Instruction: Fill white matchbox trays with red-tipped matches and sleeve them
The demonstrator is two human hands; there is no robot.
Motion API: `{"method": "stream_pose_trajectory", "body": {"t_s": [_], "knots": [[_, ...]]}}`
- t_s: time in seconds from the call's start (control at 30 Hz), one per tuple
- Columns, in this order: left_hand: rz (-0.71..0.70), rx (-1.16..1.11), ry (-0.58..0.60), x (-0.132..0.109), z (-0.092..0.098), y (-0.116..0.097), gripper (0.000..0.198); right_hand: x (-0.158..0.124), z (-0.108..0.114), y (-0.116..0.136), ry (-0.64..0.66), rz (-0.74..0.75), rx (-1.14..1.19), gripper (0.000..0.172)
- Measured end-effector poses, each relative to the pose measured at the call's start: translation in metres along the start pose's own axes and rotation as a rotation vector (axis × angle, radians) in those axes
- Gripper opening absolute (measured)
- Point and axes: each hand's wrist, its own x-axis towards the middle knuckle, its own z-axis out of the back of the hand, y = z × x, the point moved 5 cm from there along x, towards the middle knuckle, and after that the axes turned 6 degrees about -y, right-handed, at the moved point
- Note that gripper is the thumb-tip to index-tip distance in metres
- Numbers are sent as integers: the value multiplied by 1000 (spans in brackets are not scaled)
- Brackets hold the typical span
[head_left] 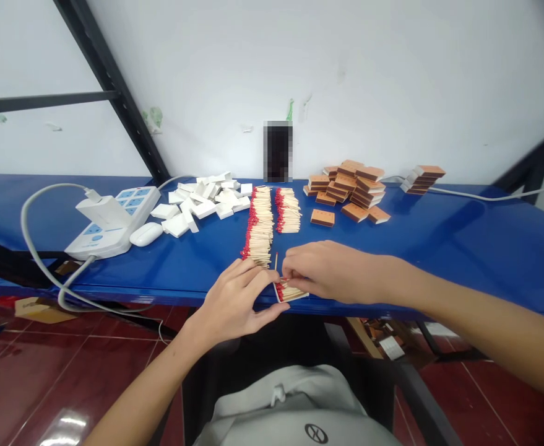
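Now, white tray point(299, 298): partly filled, straight before you at the near edge of the blue shelf point(439, 248), between your two hands; its long axis seems to run left to right, though your right hand hides part of the far side.
Tray matches point(293, 291): red heads toward your left, sticks lying along the tray.
Left hand point(234, 297): grasping the tray's left end, your thumb at the near side, your forefinger by the far corner.
Right hand point(320, 266): over the tray's far right part, fingers curled, tips down among the sticks; whether they pinch one cannot be told.
Loose match point(276, 261): just past the tray's far left corner, pointing away from you, head outermost, so crosswise to the tray's sticks. That quarter turn looks like the relation for you to mind; both hands' fingertips are close to it.
Match rows: ahead of you, heads left, sticks crosswise to your view; the longer row point(259, 226) is nearer your left hand, the shorter row point(288, 210) nearer your right.
White pieces point(202, 201): heaped beyond your left hand.
Brown boxes point(355, 186): piled beyond your right hand.
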Motion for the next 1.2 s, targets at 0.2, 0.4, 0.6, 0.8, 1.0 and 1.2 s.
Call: {"method": "stream_pose_trajectory", "body": {"t_s": [0.2, 0.4, 0.6, 0.8, 1.0, 1.2], "knots": [[4, -4, 34, 1, -1, 0, 29, 3, 0, -2, -11, 33, 147, 8], [-29, -37, 70, 1, -3, -1, 25, 15, 19, -23, -143, 50, 28, 11], [-85, -12, 123, 1, -2, -3, 23, 28, -3, -32, -31, 125, 106, 22], [-97, -18, 60, 0, -1, -4, 25, 14, -12, -43, -14, 35, 36, 18], [-65, -6, 57, 0, -5, -2, 21, -12, 3, -38, -228, -14, 86, 12], [-77, 52, 132, 0, -5, -2, 17, -25, 7, -21, -386, -104, 265, 21]]}}
